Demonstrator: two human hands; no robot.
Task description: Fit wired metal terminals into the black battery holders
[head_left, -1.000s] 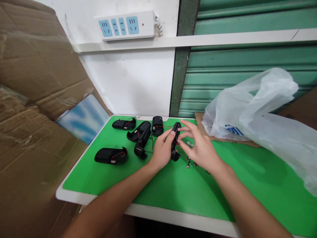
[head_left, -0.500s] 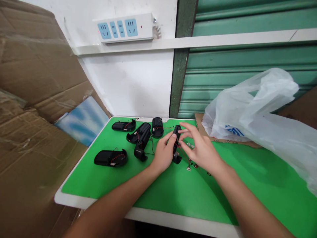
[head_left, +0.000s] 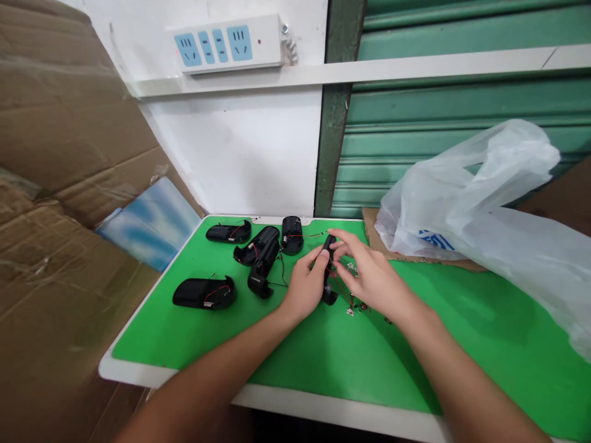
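Housing (head_left: pixel 329 295), black, clamped in left hand (head_left: pixel 305 284) over green mat (head_left: pixel 286 363). Right hand (head_left: pixel 369 275) bent at its right side; can't tell if fingertips pinch anything. Black shells (head_left: pixel 191 291) lie left, red wires (head_left: pixel 221 289) inside some. Plastic bag (head_left: pixel 429 200) contents unclear.

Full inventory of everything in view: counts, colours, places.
Table: one, white, foreground
Mat: one, green, on table
Loose casings: five, black, left on mat
Held casing: one, black, over mat
Wires: several, some red, at casings
Metal parts: several, silvery, mat centre
Wall: one, white, behind
Power strip: one, white, on wall
Shutter: one, green, back right
Post: one, dark, beside shutter
Rail: one, white, across back
Plastic bagging: count unclear, whitish, right
Flat cardboard: one, brown, under bagging
Upright cardboard: count unclear, brown, left
Sheet: one, bluish, left
Left hand: one, bare, gripping casing
Right hand: one, bare, beside casing
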